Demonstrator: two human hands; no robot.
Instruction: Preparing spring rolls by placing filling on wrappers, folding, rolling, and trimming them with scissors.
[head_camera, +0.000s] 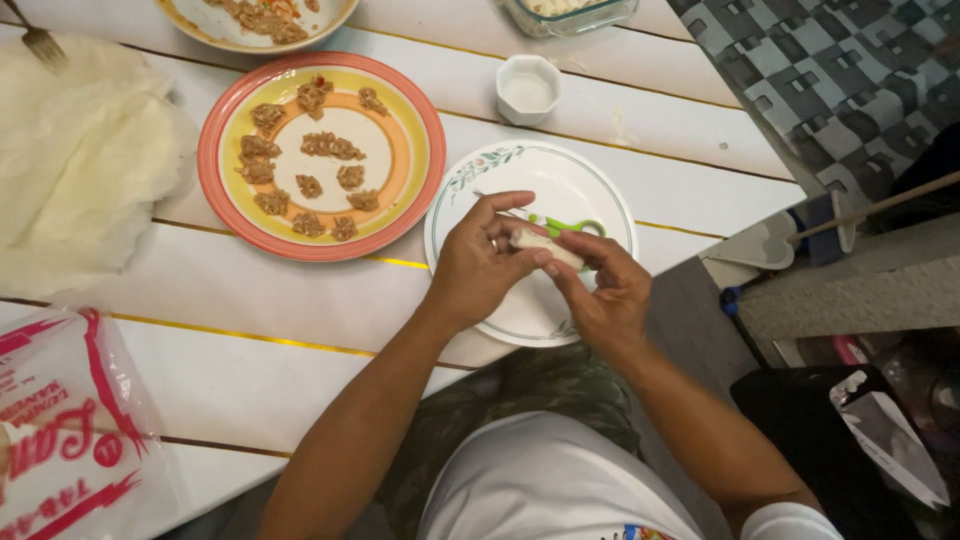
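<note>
A person's left hand (480, 262) and right hand (605, 290) meet at the centre of the frame, fingertips of both pinched around a small pale roll of wrapper (546, 248), held just above a white plate with a green leaf rim (460, 180). Green-handled scissors (562, 226) lie on that plate behind the roll. To the upper left, an orange-and-yellow plate (405, 190) carries small mounds of brown filling (310, 186). A white cup (527, 89) stands at upper centre; loose wrapper sheets (80, 160) pile at far left on the white plank table (300, 300).
</note>
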